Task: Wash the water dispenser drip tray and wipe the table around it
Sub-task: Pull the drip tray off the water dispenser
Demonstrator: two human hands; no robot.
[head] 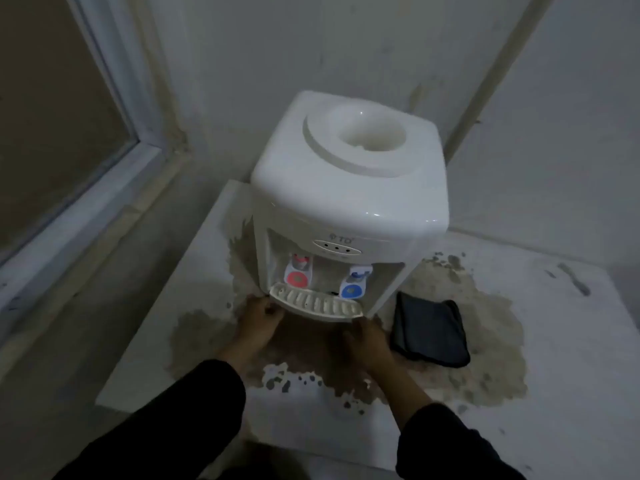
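Two hands, left (261, 315) and right (367, 337), gripping drip tray (317, 303) ends, long axis left-right, under dispenser (349, 188)

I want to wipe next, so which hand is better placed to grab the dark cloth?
Right. The right hand sits at the drip tray's right end, just beside the dark cloth on the table. The left hand is at the tray's far end.
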